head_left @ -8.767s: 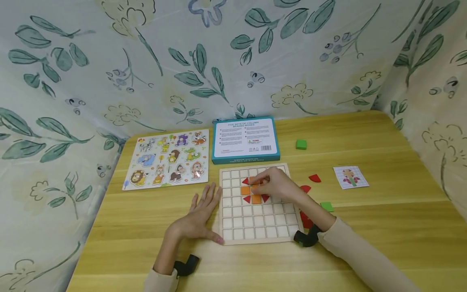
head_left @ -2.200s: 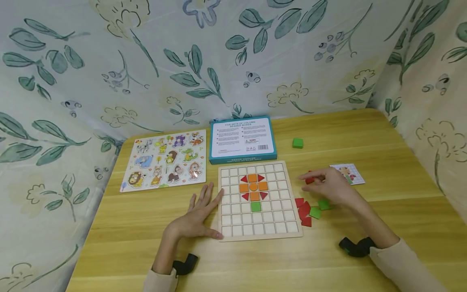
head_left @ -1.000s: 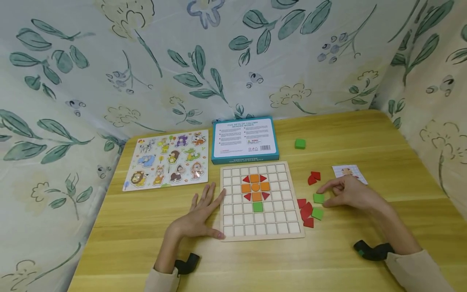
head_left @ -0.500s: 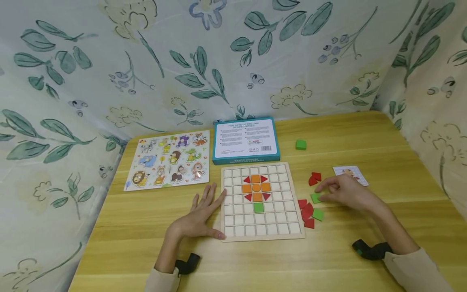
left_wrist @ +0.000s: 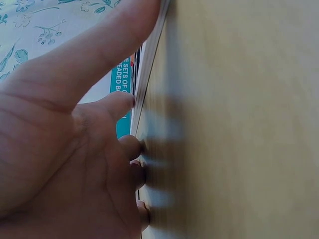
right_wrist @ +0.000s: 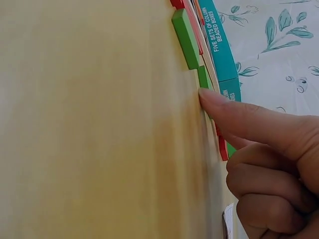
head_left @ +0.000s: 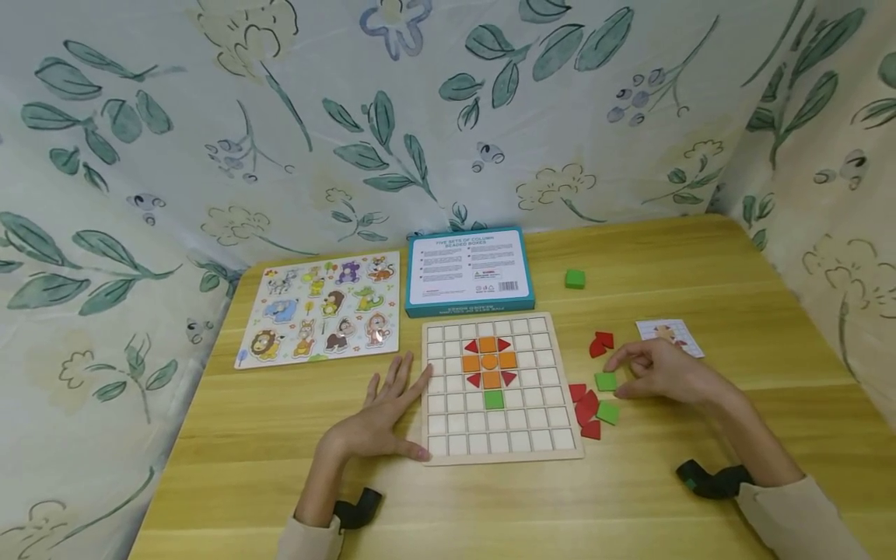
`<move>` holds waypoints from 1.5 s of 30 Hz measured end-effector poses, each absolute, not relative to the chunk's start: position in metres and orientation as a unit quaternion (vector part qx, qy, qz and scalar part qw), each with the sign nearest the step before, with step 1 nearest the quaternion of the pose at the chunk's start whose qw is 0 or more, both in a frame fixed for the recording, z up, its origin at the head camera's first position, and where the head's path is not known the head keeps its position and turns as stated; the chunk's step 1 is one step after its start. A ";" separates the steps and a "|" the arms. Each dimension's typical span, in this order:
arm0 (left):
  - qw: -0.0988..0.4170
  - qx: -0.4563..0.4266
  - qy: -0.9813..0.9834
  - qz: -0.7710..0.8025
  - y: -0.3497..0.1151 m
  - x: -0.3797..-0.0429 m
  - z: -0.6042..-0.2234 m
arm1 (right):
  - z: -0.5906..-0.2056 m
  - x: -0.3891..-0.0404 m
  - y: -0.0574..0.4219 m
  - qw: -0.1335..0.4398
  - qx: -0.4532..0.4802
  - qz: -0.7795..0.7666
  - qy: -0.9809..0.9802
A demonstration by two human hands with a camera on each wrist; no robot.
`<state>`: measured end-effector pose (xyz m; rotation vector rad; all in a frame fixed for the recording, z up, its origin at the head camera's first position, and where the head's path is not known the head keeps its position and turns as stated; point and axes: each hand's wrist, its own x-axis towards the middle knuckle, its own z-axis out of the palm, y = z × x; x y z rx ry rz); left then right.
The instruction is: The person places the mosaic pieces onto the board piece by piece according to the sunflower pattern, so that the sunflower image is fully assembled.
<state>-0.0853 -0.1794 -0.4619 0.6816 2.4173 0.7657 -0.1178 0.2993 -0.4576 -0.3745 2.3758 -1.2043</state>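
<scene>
My left hand (head_left: 381, 420) lies spread beside the gridded wooden board (head_left: 448, 443), its thumb and fingertips along the left edge. In the left wrist view the thumb reaches across the board's side. Orange squares, an orange disc and red triangles form a flower on the grid, with a green square (head_left: 494, 399) below. To the right of the board, my right hand (head_left: 675, 377) pinches a green square tile (head_left: 605, 382) lying at table level between thumb and index finger. In the right wrist view the thumb (right_wrist: 234, 109) covers part of that tile, and the other fingers are curled in.
Another green tile (head_left: 608, 412) and several red pieces (head_left: 587, 406) lie by the board's right edge, with more red pieces (head_left: 600, 344) above. A picture card (head_left: 682, 336), a green block (head_left: 575, 279), a teal box (head_left: 469, 272) and an animal puzzle (head_left: 322, 307) surround the board.
The orange disc and green square are now in the grid. My right hand has gone from the board to the red pieces, then the green tile, shifting it slightly. My left hand stays.
</scene>
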 end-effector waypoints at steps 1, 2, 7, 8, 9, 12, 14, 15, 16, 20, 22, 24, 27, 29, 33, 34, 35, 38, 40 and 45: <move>0.255 0.250 0.890 0.283 -0.180 -0.085 -0.462 | -0.458 -0.118 0.299 0.220 -0.140 -0.435 0.862; 0.256 0.249 0.890 0.284 -0.180 -0.085 -0.462 | -0.458 -0.117 0.298 0.217 -0.139 -0.433 0.864; 0.259 0.250 0.889 0.284 -0.181 -0.084 -0.462 | -0.454 -0.114 0.293 0.189 -0.139 -0.409 0.882; 0.260 0.251 0.889 0.282 -0.181 -0.084 -0.463 | -0.453 -0.113 0.291 0.180 -0.135 -0.402 0.888; 0.260 0.252 0.890 0.279 -0.182 -0.084 -0.463 | -0.451 -0.113 0.288 0.170 -0.133 -0.396 0.893; 0.258 0.249 0.891 0.277 -0.183 -0.083 -0.464 | -0.446 -0.110 0.275 0.149 -0.115 -0.395 0.899; 0.260 0.247 0.892 0.276 -0.184 -0.083 -0.464 | -0.444 -0.108 0.261 0.157 -0.103 -0.412 0.891; 0.260 0.247 0.892 0.276 -0.184 -0.083 -0.464 | -0.443 -0.106 0.252 0.164 -0.097 -0.419 0.888; 0.260 0.247 0.891 0.278 -0.184 -0.082 -0.465 | -0.443 -0.105 0.244 0.172 -0.093 -0.427 0.883; 0.261 0.250 0.889 0.282 -0.184 -0.082 -0.465 | -0.441 -0.099 0.207 0.198 -0.096 -0.441 0.870; 0.260 0.251 0.889 0.282 -0.183 -0.083 -0.465 | -0.441 -0.097 0.191 0.203 -0.105 -0.445 0.866; 0.258 0.253 0.888 0.286 -0.182 -0.083 -0.465 | -0.442 -0.094 0.176 0.212 -0.109 -0.446 0.863; 0.258 0.254 0.888 0.285 -0.182 -0.084 -0.464 | -0.446 -0.090 0.159 0.221 -0.127 -0.442 0.860; 0.258 0.254 0.887 0.286 -0.182 -0.084 -0.464 | -0.449 -0.087 0.151 0.221 -0.134 -0.435 0.862; 0.259 0.254 0.887 0.284 -0.182 -0.085 -0.463 | -0.453 -0.084 0.141 0.218 -0.133 -0.427 0.867; 0.258 0.255 0.887 0.285 -0.182 -0.085 -0.463 | -0.453 -0.083 0.140 0.218 -0.131 -0.425 0.869; 0.256 0.256 0.888 0.285 -0.182 -0.085 -0.463 | -0.453 -0.083 0.139 0.218 -0.128 -0.425 0.869; 0.255 0.256 0.888 0.286 -0.182 -0.086 -0.463 | -0.455 -0.082 0.137 0.219 -0.127 -0.429 0.867; 0.255 0.255 0.888 0.287 -0.182 -0.086 -0.464 | -0.456 -0.082 0.137 0.219 -0.131 -0.436 0.863; 0.255 0.253 0.888 0.286 -0.182 -0.086 -0.463 | -0.458 -0.083 0.136 0.222 -0.140 -0.446 0.856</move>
